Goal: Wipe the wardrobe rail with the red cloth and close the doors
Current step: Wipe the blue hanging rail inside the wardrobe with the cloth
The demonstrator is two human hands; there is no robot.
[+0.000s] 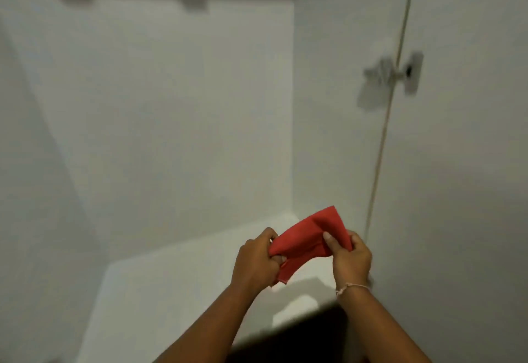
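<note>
Both my hands hold the red cloth (307, 238) in front of the open white wardrobe. My left hand (257, 259) grips its left end, with a corner hanging down below the fist. My right hand (350, 257) pinches its right side, thumb on top, so the cloth is bunched between the two. The wardrobe's right door (457, 162) stands open on the right, hung on a metal hinge (400, 72). No rail shows in this view.
The wardrobe's white back wall (171, 105) and right side panel (337, 105) enclose a white shelf (171, 277) below my hands. A dark gap lies under the shelf's front edge. The picture is slightly blurred.
</note>
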